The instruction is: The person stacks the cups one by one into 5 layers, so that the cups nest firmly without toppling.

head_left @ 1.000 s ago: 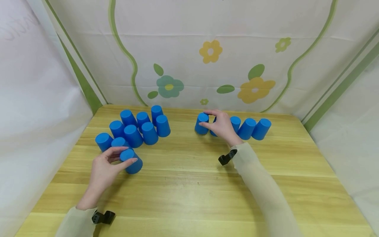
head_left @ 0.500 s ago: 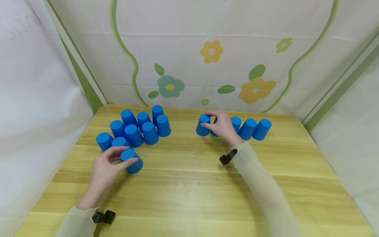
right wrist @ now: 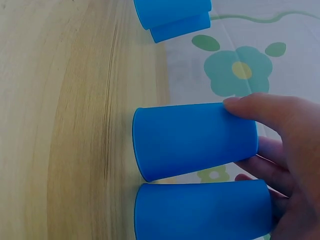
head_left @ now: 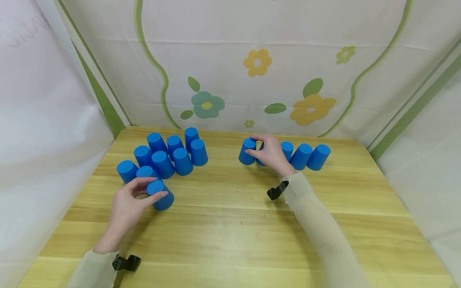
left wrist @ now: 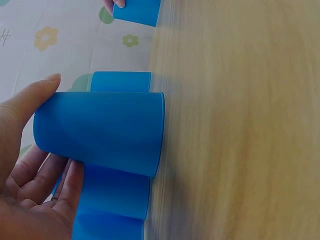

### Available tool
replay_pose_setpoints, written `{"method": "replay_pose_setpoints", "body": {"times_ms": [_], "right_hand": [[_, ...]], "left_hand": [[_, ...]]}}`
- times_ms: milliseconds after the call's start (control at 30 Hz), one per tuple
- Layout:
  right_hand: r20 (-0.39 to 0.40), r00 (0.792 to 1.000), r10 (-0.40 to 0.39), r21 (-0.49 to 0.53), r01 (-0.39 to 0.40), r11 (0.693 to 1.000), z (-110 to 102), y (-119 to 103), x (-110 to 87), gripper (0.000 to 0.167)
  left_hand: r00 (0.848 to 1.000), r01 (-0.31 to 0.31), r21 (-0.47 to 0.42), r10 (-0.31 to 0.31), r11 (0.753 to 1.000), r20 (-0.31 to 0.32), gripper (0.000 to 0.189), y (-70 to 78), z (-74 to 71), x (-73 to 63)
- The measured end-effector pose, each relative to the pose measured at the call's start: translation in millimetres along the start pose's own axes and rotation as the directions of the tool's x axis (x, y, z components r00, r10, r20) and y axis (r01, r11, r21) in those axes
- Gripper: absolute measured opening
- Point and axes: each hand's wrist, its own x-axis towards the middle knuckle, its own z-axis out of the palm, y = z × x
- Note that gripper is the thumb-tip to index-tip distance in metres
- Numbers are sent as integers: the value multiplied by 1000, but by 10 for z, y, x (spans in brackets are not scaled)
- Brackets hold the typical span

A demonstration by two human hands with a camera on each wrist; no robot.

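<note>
The left hand [head_left: 127, 203] pinches a blue front cup [head_left: 164, 200] by its upper part, just beside a cluster of cups [head_left: 163, 166]. The right hand [head_left: 271, 154] grips an end cup [head_left: 246, 157], leftmost in a row of cups [head_left: 301, 157]. Both gripped cups are upside down on the counter [head_left: 230, 232].

Fifteen visible cups [head_left: 163, 165], two hands [head_left: 127, 204]

- The head view looked forward and down from above the tabletop [head_left: 230, 240].
- Both wrist views, turned sideways, faced blue cups [left wrist: 100, 132] up close.
- Every view shared the flowered backdrop [head_left: 223, 24].
</note>
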Motion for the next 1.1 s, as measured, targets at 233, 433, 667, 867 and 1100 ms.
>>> {"method": "replay_pose_setpoints", "body": {"times_ms": [233,433,667,867,1100], "right_hand": [[-21,999,-32,-13,32,999,15,-101,10,60],[-28,995,-91,43,93,995,64,-337,-2,61],[8,995,-95,150,93,984,309,-597,-3,62],[77,994,-82,260,60,964,575,-756,35,61],[137,984,-116,322,66,944,893,-918,128,67]], "left_hand": [[1000,-6,2,6,1000,-5,50,-6,2,0],[1000,-14,4,14,1000,-8,50,-34,5,8],[1000,-15,-2,15,1000,4,51,-35,6,14],[1000,-9,-9,9,1000,21,52,-31,7,25],[1000,-10,-6,10,1000,28,53,-44,-5,24]]}}
